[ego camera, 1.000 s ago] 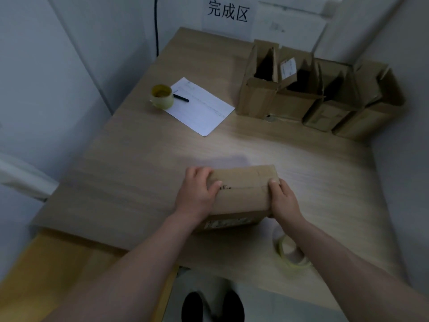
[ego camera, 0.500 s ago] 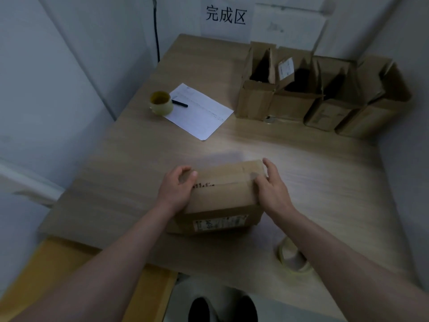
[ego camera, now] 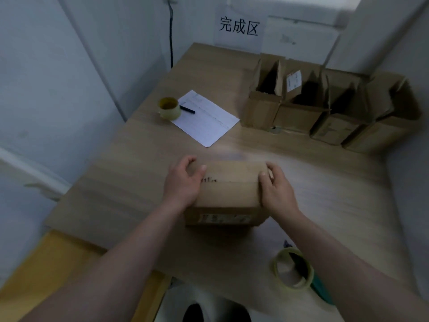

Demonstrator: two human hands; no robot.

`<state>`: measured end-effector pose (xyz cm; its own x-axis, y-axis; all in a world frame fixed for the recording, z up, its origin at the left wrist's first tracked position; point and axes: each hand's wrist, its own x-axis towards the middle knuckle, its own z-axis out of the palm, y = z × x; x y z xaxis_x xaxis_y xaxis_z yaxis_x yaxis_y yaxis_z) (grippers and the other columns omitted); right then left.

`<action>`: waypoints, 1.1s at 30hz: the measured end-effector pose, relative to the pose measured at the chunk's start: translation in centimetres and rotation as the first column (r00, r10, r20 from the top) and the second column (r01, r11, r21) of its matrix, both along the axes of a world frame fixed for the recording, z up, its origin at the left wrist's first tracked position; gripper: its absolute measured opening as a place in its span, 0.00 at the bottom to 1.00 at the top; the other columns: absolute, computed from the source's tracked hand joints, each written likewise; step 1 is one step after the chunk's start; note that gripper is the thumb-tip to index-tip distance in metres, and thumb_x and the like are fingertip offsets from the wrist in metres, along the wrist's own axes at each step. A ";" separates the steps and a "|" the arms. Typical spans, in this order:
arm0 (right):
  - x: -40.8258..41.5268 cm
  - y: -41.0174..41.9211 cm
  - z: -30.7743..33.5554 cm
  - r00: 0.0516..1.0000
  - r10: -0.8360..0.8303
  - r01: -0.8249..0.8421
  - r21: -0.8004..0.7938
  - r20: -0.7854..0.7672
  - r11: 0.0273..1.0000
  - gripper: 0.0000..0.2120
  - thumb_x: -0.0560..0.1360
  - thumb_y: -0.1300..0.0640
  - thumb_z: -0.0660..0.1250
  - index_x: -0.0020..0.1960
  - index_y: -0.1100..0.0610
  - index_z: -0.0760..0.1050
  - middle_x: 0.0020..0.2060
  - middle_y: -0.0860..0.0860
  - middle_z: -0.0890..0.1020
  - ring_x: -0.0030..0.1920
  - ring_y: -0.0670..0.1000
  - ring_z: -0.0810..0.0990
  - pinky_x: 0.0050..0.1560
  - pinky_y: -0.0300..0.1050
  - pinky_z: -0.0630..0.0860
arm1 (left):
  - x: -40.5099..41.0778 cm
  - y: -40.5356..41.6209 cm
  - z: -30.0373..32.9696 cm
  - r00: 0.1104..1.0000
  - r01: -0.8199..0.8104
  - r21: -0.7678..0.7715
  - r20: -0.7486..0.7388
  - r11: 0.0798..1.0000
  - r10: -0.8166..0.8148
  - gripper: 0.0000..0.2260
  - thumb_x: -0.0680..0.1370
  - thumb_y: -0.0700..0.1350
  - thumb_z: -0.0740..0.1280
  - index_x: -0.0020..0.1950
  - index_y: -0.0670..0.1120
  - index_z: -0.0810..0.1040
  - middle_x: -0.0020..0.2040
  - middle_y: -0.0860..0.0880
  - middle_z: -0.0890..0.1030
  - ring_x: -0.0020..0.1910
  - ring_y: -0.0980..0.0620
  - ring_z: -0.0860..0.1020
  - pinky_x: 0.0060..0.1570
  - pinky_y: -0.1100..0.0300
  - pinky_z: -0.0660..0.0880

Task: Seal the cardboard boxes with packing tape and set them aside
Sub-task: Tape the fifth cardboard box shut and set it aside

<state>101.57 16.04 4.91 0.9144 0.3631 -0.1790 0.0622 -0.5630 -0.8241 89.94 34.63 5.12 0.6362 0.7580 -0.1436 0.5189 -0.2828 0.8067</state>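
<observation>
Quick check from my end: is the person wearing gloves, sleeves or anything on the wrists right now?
No. Both the left hand and the right hand are bare, with no gloves, rings or watch visible. Both forearms are uncovered as far as the frame edge, so no sleeves show.

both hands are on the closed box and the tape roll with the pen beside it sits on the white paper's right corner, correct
Not quite. The head view shows both the left hand and right hand holding the closed box, but the tape roll with the pen beside it sits at the white paper's left corner.
</observation>
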 end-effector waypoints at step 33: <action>-2.2 -2.5 -4.7 0.998 -0.013 0.013 0.003 -0.065 1.000 0.23 0.84 0.49 0.53 0.79 0.47 0.57 0.73 0.50 0.68 0.69 0.54 0.69 0.62 0.43 0.64 | -0.7 0.1 -4.8 0.995 0.001 -0.094 -0.097 0.996 -0.010 0.16 0.81 0.56 0.60 0.45 0.46 0.76 0.39 0.49 0.77 0.42 0.47 0.75 0.40 0.56 0.66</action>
